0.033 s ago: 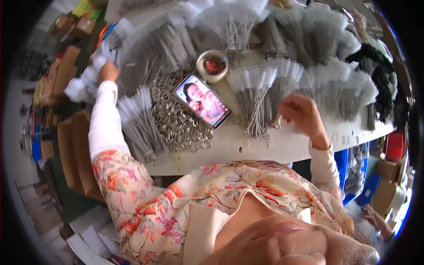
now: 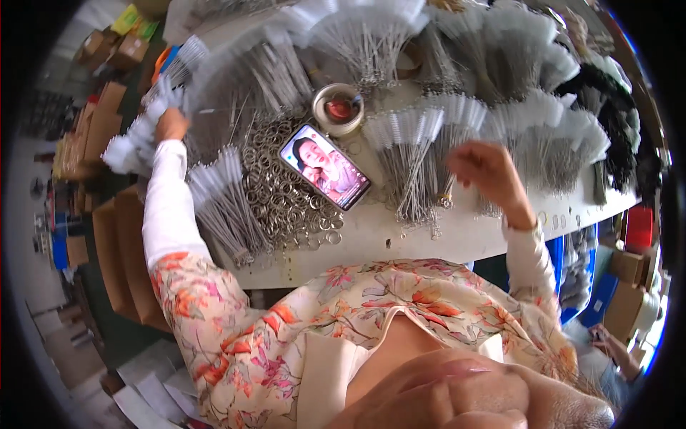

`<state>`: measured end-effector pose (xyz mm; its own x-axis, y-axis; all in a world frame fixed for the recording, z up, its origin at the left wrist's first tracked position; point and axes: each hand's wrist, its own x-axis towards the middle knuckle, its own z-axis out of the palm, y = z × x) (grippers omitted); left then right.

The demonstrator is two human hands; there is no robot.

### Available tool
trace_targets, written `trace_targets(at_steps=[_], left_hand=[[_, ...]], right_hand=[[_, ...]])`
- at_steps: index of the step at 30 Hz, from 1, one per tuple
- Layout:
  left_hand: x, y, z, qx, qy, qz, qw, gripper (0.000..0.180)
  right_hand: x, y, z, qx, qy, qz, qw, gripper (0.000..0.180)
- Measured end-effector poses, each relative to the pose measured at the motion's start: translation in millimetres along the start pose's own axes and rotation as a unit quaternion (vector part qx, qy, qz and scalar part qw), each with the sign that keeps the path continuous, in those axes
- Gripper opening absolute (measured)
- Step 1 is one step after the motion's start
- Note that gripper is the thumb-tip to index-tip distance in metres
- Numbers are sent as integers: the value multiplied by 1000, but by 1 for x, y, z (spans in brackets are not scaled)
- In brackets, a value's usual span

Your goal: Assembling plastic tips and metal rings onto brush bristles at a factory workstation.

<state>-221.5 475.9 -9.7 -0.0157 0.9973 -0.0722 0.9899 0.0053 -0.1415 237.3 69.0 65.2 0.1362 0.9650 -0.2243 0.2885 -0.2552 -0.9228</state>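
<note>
My left hand (image 2: 171,125) reaches out to the far left, among thin wire brushes with white bristle heads (image 2: 128,150). Its fingers are mostly hidden, so I cannot tell whether it grips any. My right hand (image 2: 487,175) hovers over the right half of the table with its fingers curled in. Whatever lies in those fingers, if anything, is hidden. Beside it stands a fanned bundle of wire brushes (image 2: 413,168), handle ends toward me. Another such bundle (image 2: 229,204) lies below my left hand, next to a heap of metal rings (image 2: 286,193).
A phone (image 2: 325,166) with a lit screen leans by the rings. Behind it sits a round white container (image 2: 338,109) with something red inside. More brush bundles (image 2: 371,43) line the far side of the white table (image 2: 429,247). Cardboard boxes (image 2: 118,250) stand at left.
My right hand has lifted slightly away from the table's front edge, its fingers more curled. My left hand has barely moved. The picture on the phone is different.
</note>
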Motion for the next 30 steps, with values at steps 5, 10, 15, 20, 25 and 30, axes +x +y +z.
trace_targets(at_steps=[5,10,15,20,25,30], left_hand=[[8,-32,4,-35,96,-6,995,32],[16,-56,-47,-594,351,55,722,18],[-37,42,-80,-682,122,67,718,22],[-36,88,-46,-586,-125,76,797,25],[-22,125,-23,-482,-61,88,870,20],[-27,143,-18,-467,-82,101,875,23]], right_hand=[[113,-24,-24,-184,85,-233,951,16],[203,-47,-14,-205,202,-177,941,19],[256,-15,-11,-313,257,-227,886,25],[262,-21,0,-215,246,-194,925,20],[259,-62,-28,60,307,-260,913,16],[248,-61,-99,179,261,-316,894,17]])
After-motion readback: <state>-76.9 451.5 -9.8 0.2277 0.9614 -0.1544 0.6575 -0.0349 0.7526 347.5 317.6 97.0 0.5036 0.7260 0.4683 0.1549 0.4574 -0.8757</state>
